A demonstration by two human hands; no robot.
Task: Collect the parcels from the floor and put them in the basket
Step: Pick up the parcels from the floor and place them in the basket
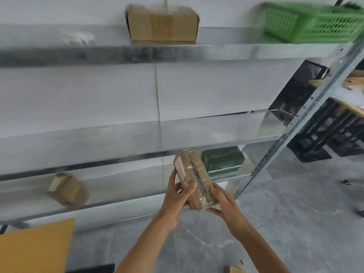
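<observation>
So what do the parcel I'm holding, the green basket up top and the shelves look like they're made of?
The parcel: brown cardboard, apparently wrapped in clear glossy tape, given the shiny streaks. The green basket: moulded plastic, judging by its lattice walls and uniform colour. The shelves: sheet metal, probably galvanised steel, with a dull grey reflective sheen.

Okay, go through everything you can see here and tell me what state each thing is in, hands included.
Taped parcel: off the floor, held upright between both hands.
Left hand: grips the parcel's left side.
Right hand: holds the parcel's right side.
Green basket: on the top shelf at right, blurred.
Cardboard box: sitting on the top shelf.
Small parcel: lying tilted on the lower shelf.
Green box: closed, on the lower shelf.
</observation>
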